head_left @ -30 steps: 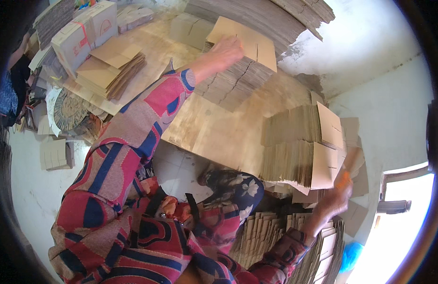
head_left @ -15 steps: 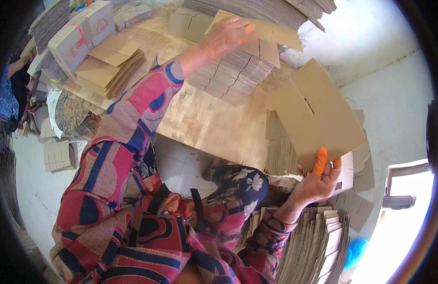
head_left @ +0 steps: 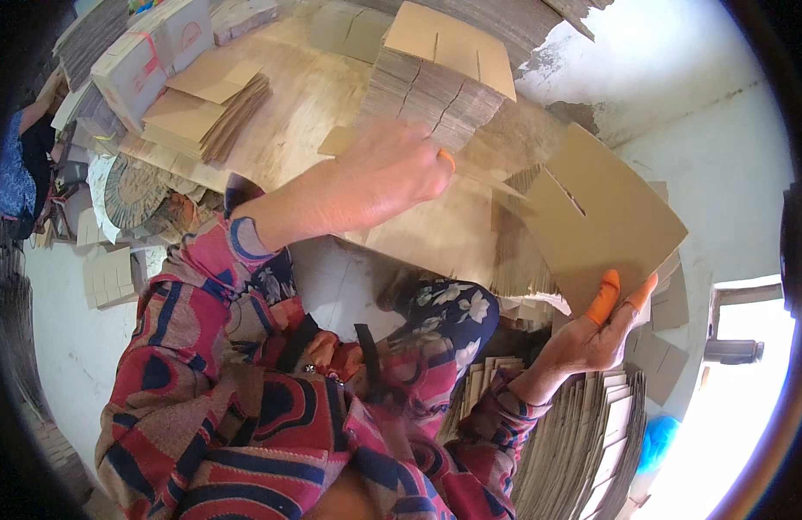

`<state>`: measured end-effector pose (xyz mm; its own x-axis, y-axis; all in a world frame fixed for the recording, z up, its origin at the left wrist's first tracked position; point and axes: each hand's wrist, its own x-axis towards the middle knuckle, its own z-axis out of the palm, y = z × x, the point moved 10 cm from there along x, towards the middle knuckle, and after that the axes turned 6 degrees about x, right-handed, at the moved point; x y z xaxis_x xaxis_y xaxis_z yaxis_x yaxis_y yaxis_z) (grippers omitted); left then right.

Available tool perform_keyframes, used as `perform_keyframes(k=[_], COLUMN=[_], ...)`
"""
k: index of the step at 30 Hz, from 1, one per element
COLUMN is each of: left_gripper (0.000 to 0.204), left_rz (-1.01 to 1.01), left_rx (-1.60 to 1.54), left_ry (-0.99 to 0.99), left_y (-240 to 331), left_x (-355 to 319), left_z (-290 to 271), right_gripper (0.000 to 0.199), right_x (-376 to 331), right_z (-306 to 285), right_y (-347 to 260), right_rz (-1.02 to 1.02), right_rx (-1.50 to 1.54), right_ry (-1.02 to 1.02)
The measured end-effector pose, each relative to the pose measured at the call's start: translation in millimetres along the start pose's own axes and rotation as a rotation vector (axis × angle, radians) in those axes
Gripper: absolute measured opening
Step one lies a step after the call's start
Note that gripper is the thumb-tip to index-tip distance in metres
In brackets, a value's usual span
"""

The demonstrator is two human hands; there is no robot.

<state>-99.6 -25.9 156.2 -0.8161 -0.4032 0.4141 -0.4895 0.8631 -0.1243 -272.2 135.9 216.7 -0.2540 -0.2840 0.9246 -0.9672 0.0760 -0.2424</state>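
Bench (head_left: 288, 104): pale wood, filling the upper middle of the view, loaded with cardboard.
Tall stack (head_left: 436, 82): slotted cardboard sheets piled on the far side of the bench, top sheet lying flat.
Near stack (head_left: 583, 451): cardboard sheets standing on edge at lower right, below the right hand.
Small stack (head_left: 206, 108): flat brown sheets on the left part of the bench, beside taped white bundles (head_left: 149, 61).
Held sheet (head_left: 605, 217): single slotted cardboard sheet, raised and tilted at the right, clear of the bench, in front of a further pile of sheets.
Thin piece (head_left: 483, 178): narrow cardboard sheet seen edge-on, running from the left hand toward the held sheet.
Left hand (head_left: 388, 173): over the bench in front of the tall stack, fingers curled, closed on the thin piece; orange finger cot at one fingertip.
Right hand (head_left: 592, 334): pinching the lower edge of the held sheet; orange finger cots (head_left: 602, 296) on two fingertips pressed to the sheet.
Sleeves (head_left: 210, 347): red, blue and pink patterned cloth on both arms.
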Motion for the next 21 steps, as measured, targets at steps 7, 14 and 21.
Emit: perform_keyframes(k=[7, 14, 21], left_gripper=[0.008, 0.011, 0.011], left_rz=[-0.215, -0.273, -0.303], left_rx=[-0.28, -0.431, -0.41], left_ry=[-0.181, -0.117, -0.134], left_y=[-18, -30, -31], left_x=[-11, -23, -19], left_z=[108, 161, 155], right_gripper=[0.034, 0.036, 0.037], right_x=[22, 14, 9], right_z=[2, 72, 118], right_y=[-5, -5, -15], right_rz=[0.159, 0.26, 0.069], right_rx=[0.174, 0.45, 0.386], right_ry=[-0.135, -0.419, -0.564])
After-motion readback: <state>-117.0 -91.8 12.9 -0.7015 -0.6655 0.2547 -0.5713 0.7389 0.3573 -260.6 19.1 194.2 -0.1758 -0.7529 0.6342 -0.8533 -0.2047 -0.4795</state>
